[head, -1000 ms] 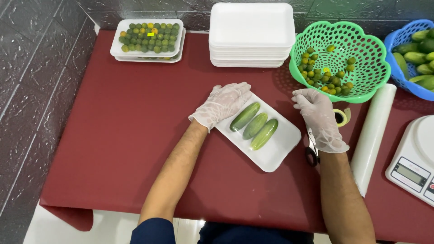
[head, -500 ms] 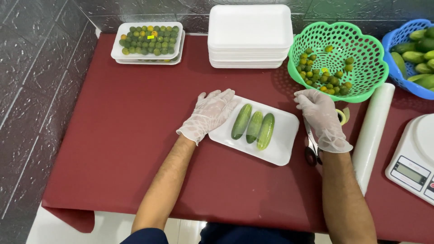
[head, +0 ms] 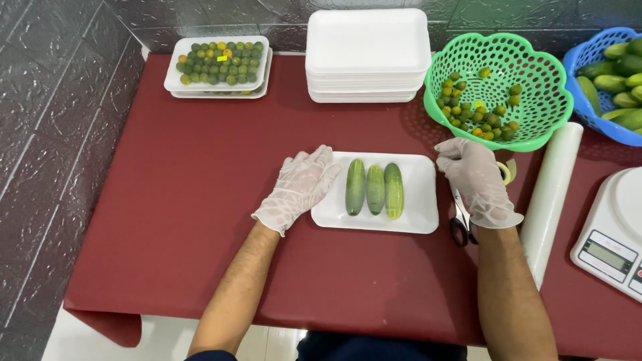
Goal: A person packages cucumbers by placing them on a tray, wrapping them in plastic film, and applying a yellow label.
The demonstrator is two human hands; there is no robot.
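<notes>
A white foam tray (head: 418, 194) lies in the middle of the dark red table, holding three green cucumbers (head: 374, 189) side by side, pointing away from me. My left hand (head: 299, 188), in a clear glove, rests flat with its fingers apart against the tray's left edge. At the tray's right edge is my gloved right hand (head: 476, 180), lying over a pair of scissors (head: 461, 224) and a roll of tape (head: 506, 172); nothing is gripped in it that I can see.
A stack of empty white foam trays (head: 368, 50) stands at the back. A filled tray of small green and yellow fruits (head: 217, 61) is back left. A green basket (head: 498, 90), blue basket of cucumbers (head: 612, 83), film roll (head: 552, 194) and white scale (head: 612, 234) sit right.
The tray with the cucumbers has been turned from a diagonal to lie square to the table edge. My left hand slid from the tray's top down to its left edge.
</notes>
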